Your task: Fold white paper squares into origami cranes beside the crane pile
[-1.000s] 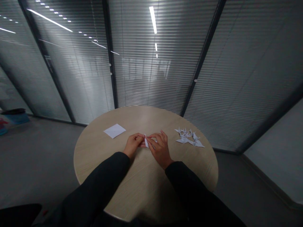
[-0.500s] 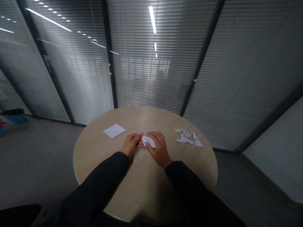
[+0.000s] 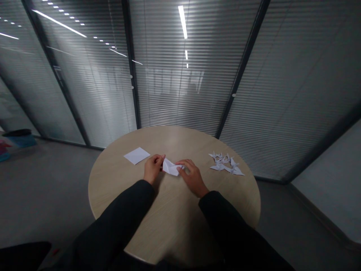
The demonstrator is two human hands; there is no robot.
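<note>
A partly folded sheet of white paper (image 3: 170,168) is held between my two hands over the middle of the round table. My left hand (image 3: 153,167) pinches its left end between thumb and fingers. On the other side, my right hand (image 3: 192,176) grips the right end, thumb in front and fingers behind. Creases and a raised flap show on the paper. To the left of my left hand lies a flat white paper sheet (image 3: 137,155). Several folded white paper cranes (image 3: 225,164) lie in a group to the right of my right hand.
The round wooden table (image 3: 172,139) stands close to a glass partition with blinds (image 3: 180,101). A blue container with a dark rim (image 3: 21,138) is on the floor at the far left. A dark object (image 3: 25,256) shows at the lower left.
The paper has opened out wider between my hands and shows more of its surface. My left hand has shifted slightly left, and my right hand has moved slightly right.
</note>
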